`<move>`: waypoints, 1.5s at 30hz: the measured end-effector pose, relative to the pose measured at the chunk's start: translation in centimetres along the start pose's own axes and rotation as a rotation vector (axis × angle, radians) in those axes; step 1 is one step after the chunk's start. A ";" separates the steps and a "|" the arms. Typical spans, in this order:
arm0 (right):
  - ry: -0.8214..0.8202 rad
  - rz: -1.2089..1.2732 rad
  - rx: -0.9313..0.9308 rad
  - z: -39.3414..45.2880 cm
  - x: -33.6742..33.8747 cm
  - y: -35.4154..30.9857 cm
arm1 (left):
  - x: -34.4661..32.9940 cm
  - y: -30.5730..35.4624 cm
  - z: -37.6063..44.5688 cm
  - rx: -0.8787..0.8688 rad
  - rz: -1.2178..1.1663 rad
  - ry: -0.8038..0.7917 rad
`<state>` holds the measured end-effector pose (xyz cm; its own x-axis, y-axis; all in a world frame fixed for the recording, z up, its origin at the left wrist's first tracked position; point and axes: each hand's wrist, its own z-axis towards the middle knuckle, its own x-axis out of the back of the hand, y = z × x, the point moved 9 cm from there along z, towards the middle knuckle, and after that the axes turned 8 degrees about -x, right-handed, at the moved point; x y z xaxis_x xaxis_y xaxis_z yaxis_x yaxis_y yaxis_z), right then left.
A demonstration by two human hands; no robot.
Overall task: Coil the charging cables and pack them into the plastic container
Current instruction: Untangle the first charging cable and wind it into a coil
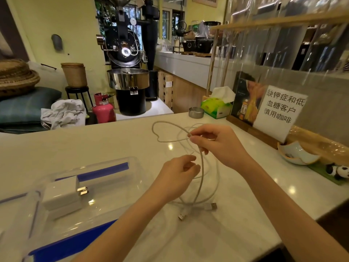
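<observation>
White charging cables (201,167) hang in loose loops over the white counter. My right hand (217,142) pinches the cable strands high up, and a loop arcs out to its left. My left hand (177,176) sits lower, fingers closed around the hanging strands. Two USB plugs (212,206) rest on the counter below my hands. The clear plastic container (113,173) with blue trim stands at the left, and a white charger block (61,195) with metal prongs lies inside it.
A blue-edged lid (71,244) lies at the front left. A metal ashtray (196,112), a tissue box (217,106), a paper sign (279,112), a ceramic dish (296,154) and a panda figure (338,172) line the counter's far and right side.
</observation>
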<state>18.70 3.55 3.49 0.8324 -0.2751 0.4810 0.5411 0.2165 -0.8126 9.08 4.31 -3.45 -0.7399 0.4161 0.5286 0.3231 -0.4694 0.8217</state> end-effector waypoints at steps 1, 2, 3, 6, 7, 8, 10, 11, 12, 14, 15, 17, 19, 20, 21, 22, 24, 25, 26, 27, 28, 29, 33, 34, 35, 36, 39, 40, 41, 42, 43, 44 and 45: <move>0.008 0.003 0.016 0.1 0.1 -0.5 | -0.1 0.2 0.1 -0.014 -0.023 0.002; 0.018 0.001 0.037 0.3 0.1 -1.1 | -0.1 0.4 0.3 -0.025 -0.043 0.003; 0.027 0.001 0.059 0.3 0.1 -1.6 | -0.1 0.6 0.4 -0.032 -0.066 0.008; 0.054 0.034 0.097 0.3 0.1 -2.6 | 0.2 1.2 1.0 -0.056 -0.119 0.058; 0.057 0.045 0.100 0.3 0.0 -2.7 | 0.4 1.4 1.2 -0.062 -0.148 0.075; 0.059 0.060 0.096 0.4 0.0 -2.7 | 0.5 1.5 1.3 -0.059 -0.190 0.089; 0.064 0.109 0.052 0.6 0.2 -2.0 | 1.0 1.4 1.6 -0.033 -0.284 0.134; 0.062 0.138 0.011 0.6 0.3 -1.2 | 1.5 1.2 1.8 -0.018 -0.320 0.169; 0.050 0.158 -0.037 0.6 0.2 -0.2 | 2.0 1.0 1.9 -0.007 -0.348 0.209; -0.017 0.117 -0.142 -0.1 -0.6 2.3 | 3.0 0.5 2.2 0.004 -0.387 0.273; -0.069 0.065 -0.185 -0.7 -1.3 3.5 | 3.3 0.4 2.3 0.004 -0.390 0.288; -0.174 -0.003 -0.240 -1.9 -2.7 5.4 | 3.9 0.2 2.4 -0.002 -0.376 0.303; -0.261 0.010 -0.277 -2.6 -3.7 6.3 | 4.5 0.3 2.6 -0.013 -0.401 0.326; -0.296 0.023 -0.290 -2.8 -4.2 6.4 | 4.8 0.5 2.8 -0.017 -0.431 0.340; -0.325 0.024 -0.297 -2.9 -4.5 6.4 | 5.1 0.7 2.9 -0.018 -0.463 0.355; -0.345 0.020 -0.301 -3.0 -4.9 6.5 | 5.3 0.9 3.0 -0.019 -0.489 0.371; -0.357 0.016 -0.300 -3.0 -5.2 6.4 | 5.9 1.1 3.1 -0.019 -0.529 0.398; -0.352 0.015 -0.298 -3.0 -5.1 6.5 | 6.2 1.1 3.1 -0.017 -0.538 0.409; -0.344 0.012 -0.297 -3.0 -5.0 6.5 | 6.5 1.1 3.1 -0.014 -0.541 0.421; -0.335 0.011 -0.297 -3.0 -4.8 6.5 | 6.8 0.9 3.1 -0.008 -0.544 0.437; -0.329 0.015 -0.295 -3.0 -4.5 6.5 | 7.2 0.7 3.0 -0.001 -0.551 0.459; -0.327 0.025 -0.290 -3.0 -4.3 6.5 | 7.6 0.4 3.0 0.008 -0.560 0.484; -0.390 0.036 -0.275 -3.2 -3.7 6.5 | 9.5 -0.1 2.8 0.016 -0.603 0.556; -0.425 0.002 -0.274 -3.3 -3.8 6.7 | 10.0 -0.1 2.8 0.015 -0.630 0.565; -0.457 -0.051 -0.273 -3.4 -4.0 7.0 | 10.4 0.0 2.8 0.018 -0.667 0.568; -0.480 -0.116 -0.275 -3.4 -4.3 7.4 | 10.7 0.1 2.8 0.027 -0.708 0.563; -0.507 -0.289 -0.285 -3.4 -5.0 8.5 | 10.7 0.3 2.7 0.069 -0.833 0.501; -0.514 -0.324 -0.281 -3.4 -5.2 8.7 | 10.5 0.3 2.6 0.075 -0.866 0.476; -0.527 -0.355 -0.276 -3.2 -5.3 8.7 | 10.3 0.4 2.5 0.077 -0.892 0.456; -0.545 -0.391 -0.271 -3.1 -5.3 8.7 | 10.1 0.5 2.3 0.077 -0.914 0.442; -0.559 -0.431 -0.266 -2.8 -5.3 8.5 | 9.9 0.5 2.2 0.077 -0.930 0.427; -0.550 -0.457 -0.258 -2.3 -4.9 8.0 | 9.6 0.5 2.0 0.077 -0.943 0.408; -0.503 -0.446 -0.240 -1.6 -4.3 7.2 | 9.3 0.6 1.9 0.080 -0.952 0.384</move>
<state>18.81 4.82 -4.99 0.5233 0.1887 0.8310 0.8499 -0.0443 -0.5251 3.50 9.41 2.34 -0.8438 0.3051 -0.4416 -0.4681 -0.0158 0.8835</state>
